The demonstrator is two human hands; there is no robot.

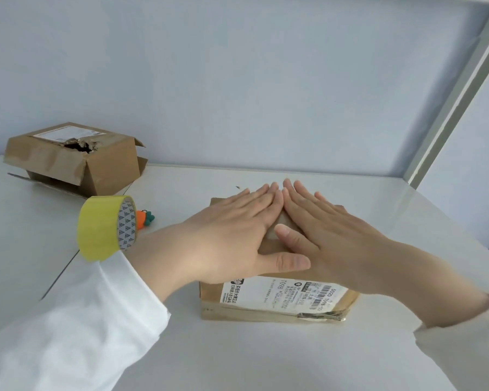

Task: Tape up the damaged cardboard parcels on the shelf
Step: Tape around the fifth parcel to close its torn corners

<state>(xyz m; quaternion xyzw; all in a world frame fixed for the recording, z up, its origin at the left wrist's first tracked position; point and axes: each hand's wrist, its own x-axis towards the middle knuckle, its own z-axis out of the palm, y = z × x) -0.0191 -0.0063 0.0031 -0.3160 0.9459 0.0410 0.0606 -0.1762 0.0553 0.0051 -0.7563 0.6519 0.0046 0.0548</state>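
Watching the head cam here: both hands are flat on top of the near parcel (209,293), which sits on the white shelf (266,359) a bit right of centre. The left hand (232,235) and right hand (333,238) are side by side, fingers (254,198) straight and pressed down on the cardboard, nothing gripped, fingertips reaching its far edge and the two thumbs overlapping in the middle. The white shipping label (280,292) faces me along the parcel's near edge, and there's crinkled shiny tape (319,316) at the front right corner. A yellow tape roll (99,227) is ringed round the left forearm like a bracelet, just above the white sleeve (82,320). Right behind it there's a little orange carrot thing (144,218) on the shelf. The second box (74,159) is at the back left, near the wall (237,80), well apart from the hands, with a ragged hole torn in its top and a flap hanging open. A dark seam (62,275) cuts across the shelf on the left. Open shelf in front of and to the right of the parcel, up to the slanted metal post (458,94) on the right side.
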